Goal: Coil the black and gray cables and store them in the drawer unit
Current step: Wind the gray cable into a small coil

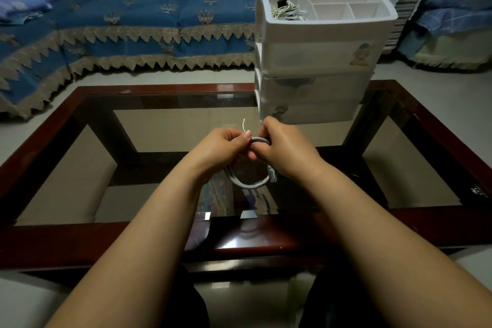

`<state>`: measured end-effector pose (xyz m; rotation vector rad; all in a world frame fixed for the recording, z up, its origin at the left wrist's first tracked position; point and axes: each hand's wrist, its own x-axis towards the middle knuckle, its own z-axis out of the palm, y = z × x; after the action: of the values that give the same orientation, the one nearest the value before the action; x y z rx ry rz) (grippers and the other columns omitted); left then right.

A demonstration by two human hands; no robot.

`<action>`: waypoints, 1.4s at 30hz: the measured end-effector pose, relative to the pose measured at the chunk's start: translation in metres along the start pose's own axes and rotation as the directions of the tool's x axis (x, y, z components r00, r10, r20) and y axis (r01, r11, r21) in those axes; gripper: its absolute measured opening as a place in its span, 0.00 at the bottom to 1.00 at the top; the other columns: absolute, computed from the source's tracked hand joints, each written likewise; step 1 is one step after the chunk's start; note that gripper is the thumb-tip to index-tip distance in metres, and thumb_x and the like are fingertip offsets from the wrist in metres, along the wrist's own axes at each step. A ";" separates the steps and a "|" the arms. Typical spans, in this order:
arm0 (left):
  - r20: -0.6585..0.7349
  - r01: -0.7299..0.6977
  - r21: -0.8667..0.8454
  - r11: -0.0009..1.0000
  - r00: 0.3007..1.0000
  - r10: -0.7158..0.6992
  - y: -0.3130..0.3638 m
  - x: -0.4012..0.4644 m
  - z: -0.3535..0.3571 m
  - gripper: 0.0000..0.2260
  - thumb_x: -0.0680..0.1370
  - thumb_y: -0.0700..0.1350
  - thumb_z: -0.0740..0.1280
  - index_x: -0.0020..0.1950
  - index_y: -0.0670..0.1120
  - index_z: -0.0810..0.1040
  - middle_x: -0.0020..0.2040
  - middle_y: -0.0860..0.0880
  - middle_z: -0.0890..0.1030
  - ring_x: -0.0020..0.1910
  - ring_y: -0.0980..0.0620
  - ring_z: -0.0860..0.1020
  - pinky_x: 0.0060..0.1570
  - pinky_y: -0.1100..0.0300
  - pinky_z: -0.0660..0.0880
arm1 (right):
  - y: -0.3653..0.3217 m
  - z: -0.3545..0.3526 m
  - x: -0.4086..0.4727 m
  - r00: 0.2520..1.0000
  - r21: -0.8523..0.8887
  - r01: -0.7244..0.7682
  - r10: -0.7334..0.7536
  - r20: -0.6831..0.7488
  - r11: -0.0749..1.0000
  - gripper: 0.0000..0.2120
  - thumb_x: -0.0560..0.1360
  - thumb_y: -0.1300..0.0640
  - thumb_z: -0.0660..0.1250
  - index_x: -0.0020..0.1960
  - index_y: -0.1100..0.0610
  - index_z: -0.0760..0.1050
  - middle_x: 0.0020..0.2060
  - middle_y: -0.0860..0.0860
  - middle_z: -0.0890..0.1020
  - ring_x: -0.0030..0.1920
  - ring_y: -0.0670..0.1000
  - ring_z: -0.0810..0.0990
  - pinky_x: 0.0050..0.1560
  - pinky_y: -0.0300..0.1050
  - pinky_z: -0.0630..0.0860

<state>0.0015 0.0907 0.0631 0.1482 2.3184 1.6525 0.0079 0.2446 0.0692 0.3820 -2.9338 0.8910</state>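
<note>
A gray cable (249, 183) is wound into a small coil and held above the glass table. My left hand (222, 148) pinches the top of the coil from the left, and my right hand (283, 148) grips it from the right. A thin white tie (243, 124) sticks up between my hands. The coil's lower loop and a clear plug hang below my hands. The white drawer unit (316, 61) stands on the table just behind my right hand, its drawers closed. In its open top tray lies a pale coiled cord with a black piece (286, 9).
The glass table has a dark red wooden frame (239, 245). A sofa with a blue patterned cover (119, 34) runs behind it. Empty divided compartments (343, 0) fill the right part of the unit's top tray.
</note>
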 end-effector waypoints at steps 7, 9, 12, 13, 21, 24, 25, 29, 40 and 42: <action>-0.070 -0.014 -0.112 0.994 0.998 0.006 -0.007 0.003 -0.005 0.08 0.78 0.47 0.66 0.50 0.45 0.82 0.45 0.43 0.85 0.46 0.45 0.84 0.52 0.47 0.80 | 0.003 0.003 0.001 0.991 -0.081 0.117 -0.121 -0.053 0.990 0.10 0.77 0.49 0.65 0.48 0.51 0.65 0.42 0.51 0.79 0.42 0.52 0.78 0.39 0.48 0.75; -0.066 -0.005 -0.156 0.988 0.998 -0.006 -0.007 0.004 -0.006 0.07 0.77 0.46 0.68 0.49 0.44 0.82 0.44 0.44 0.85 0.46 0.45 0.84 0.52 0.47 0.80 | 0.005 0.004 0.002 0.990 -0.037 0.133 -0.134 -0.035 0.990 0.12 0.75 0.47 0.67 0.50 0.52 0.66 0.44 0.51 0.80 0.43 0.51 0.78 0.42 0.49 0.77; -0.082 -0.018 -0.233 0.972 0.997 -0.001 -0.005 0.003 -0.004 0.05 0.77 0.46 0.69 0.48 0.45 0.82 0.41 0.47 0.85 0.42 0.50 0.84 0.44 0.56 0.80 | 0.006 0.004 0.002 0.995 0.158 0.097 -0.091 -0.041 0.983 0.14 0.73 0.46 0.69 0.52 0.51 0.69 0.44 0.50 0.81 0.45 0.49 0.80 0.47 0.52 0.80; -0.100 -0.028 -0.239 0.970 0.995 0.004 -0.005 0.003 -0.003 0.05 0.77 0.46 0.69 0.47 0.46 0.82 0.41 0.48 0.85 0.41 0.52 0.84 0.41 0.59 0.79 | 0.007 0.004 0.002 0.996 0.212 0.084 -0.075 -0.050 0.974 0.14 0.73 0.46 0.69 0.51 0.52 0.70 0.44 0.49 0.81 0.45 0.49 0.80 0.47 0.52 0.80; -0.057 0.061 -0.492 0.869 0.993 -0.102 -0.005 0.005 -0.001 0.10 0.76 0.47 0.68 0.51 0.43 0.83 0.48 0.45 0.84 0.50 0.51 0.83 0.53 0.52 0.78 | 0.008 0.003 0.003 0.991 0.395 0.118 -0.084 -0.103 0.911 0.08 0.74 0.52 0.69 0.46 0.54 0.72 0.41 0.48 0.79 0.45 0.47 0.79 0.47 0.48 0.78; -0.050 0.077 -0.510 0.857 0.992 -0.120 -0.005 0.004 -0.003 0.08 0.76 0.48 0.68 0.48 0.45 0.84 0.45 0.47 0.84 0.49 0.50 0.81 0.58 0.49 0.71 | 0.008 0.001 0.003 0.990 0.407 0.143 -0.128 -0.063 0.902 0.06 0.75 0.55 0.69 0.48 0.54 0.72 0.42 0.45 0.79 0.46 0.44 0.79 0.48 0.45 0.79; -0.046 0.081 -0.519 0.851 0.991 -0.122 -0.005 0.003 -0.003 0.08 0.75 0.48 0.69 0.48 0.46 0.85 0.43 0.47 0.84 0.48 0.49 0.79 0.57 0.49 0.70 | 0.008 0.000 0.003 0.989 0.409 0.147 -0.139 -0.050 0.900 0.06 0.75 0.56 0.69 0.49 0.55 0.72 0.42 0.45 0.79 0.46 0.43 0.79 0.48 0.45 0.79; 0.005 0.109 -0.538 0.836 0.992 -0.126 -0.003 0.003 -0.004 0.11 0.75 0.48 0.68 0.53 0.44 0.83 0.42 0.49 0.83 0.46 0.52 0.80 0.52 0.52 0.76 | 0.012 -0.005 0.003 0.986 0.404 0.166 -0.163 -0.044 0.900 0.07 0.75 0.58 0.69 0.49 0.58 0.73 0.41 0.45 0.78 0.44 0.42 0.78 0.47 0.40 0.77; -0.063 0.050 -0.620 0.783 0.992 -0.114 -0.005 0.006 0.004 0.07 0.75 0.40 0.69 0.52 0.45 0.82 0.45 0.47 0.84 0.48 0.50 0.82 0.51 0.50 0.78 | 0.010 -0.005 0.005 0.976 0.336 0.215 -0.212 -0.047 0.917 0.12 0.71 0.56 0.73 0.50 0.55 0.73 0.42 0.44 0.78 0.46 0.43 0.79 0.50 0.45 0.79; -0.102 0.023 -0.614 0.789 0.989 -0.108 -0.005 0.005 0.004 0.07 0.75 0.38 0.69 0.51 0.45 0.82 0.45 0.47 0.85 0.49 0.51 0.83 0.50 0.53 0.78 | 0.012 -0.004 0.006 0.982 0.301 0.188 -0.182 -0.048 0.935 0.12 0.71 0.54 0.73 0.50 0.52 0.71 0.42 0.43 0.78 0.46 0.42 0.79 0.50 0.46 0.79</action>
<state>-0.0013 0.0944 0.0566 -0.1877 1.7097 2.3362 -0.0007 0.2551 0.0672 0.6491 -2.6830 1.3107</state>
